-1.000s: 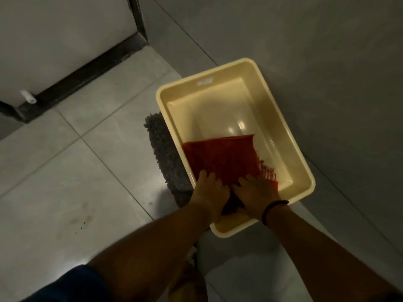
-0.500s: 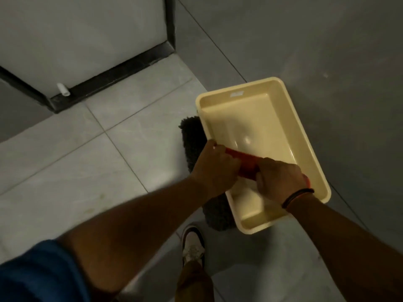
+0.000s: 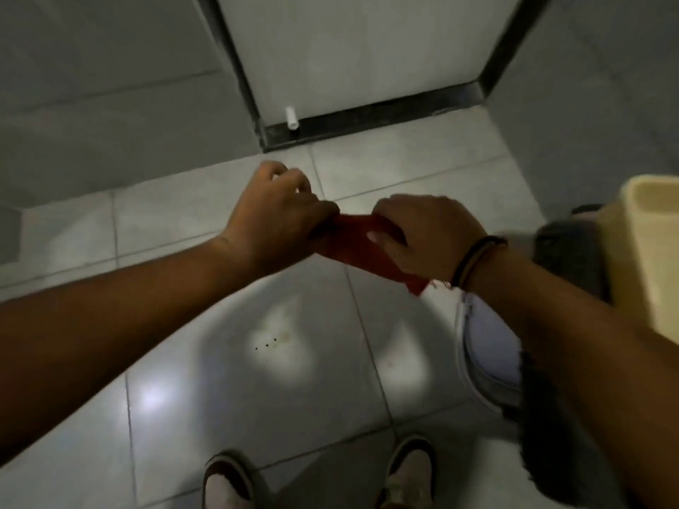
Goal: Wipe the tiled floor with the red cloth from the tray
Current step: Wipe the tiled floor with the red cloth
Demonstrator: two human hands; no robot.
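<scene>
The red cloth (image 3: 358, 242) hangs bunched in the air between both hands, above the pale tiled floor (image 3: 239, 380). My left hand (image 3: 273, 218) is closed on its left end. My right hand (image 3: 428, 238), with a dark band at the wrist, grips its right part; a corner of cloth hangs below that wrist. The cream plastic tray (image 3: 646, 259) sits at the right edge, only partly in view. A few dark specks and a faint stain (image 3: 268, 345) mark the tile below the hands.
A dark grey fluffy mat (image 3: 566, 259) lies beside the tray. A dark-framed white door (image 3: 352, 56) with a small white stopper (image 3: 293, 118) stands ahead. My two shoes (image 3: 227, 483) are at the bottom. A pale rounded object (image 3: 488, 354) lies under my right forearm.
Both hands lifted the red cloth out of the tray and carried it left, over the open floor. The view swung left, so the tray now sits at the right edge.
</scene>
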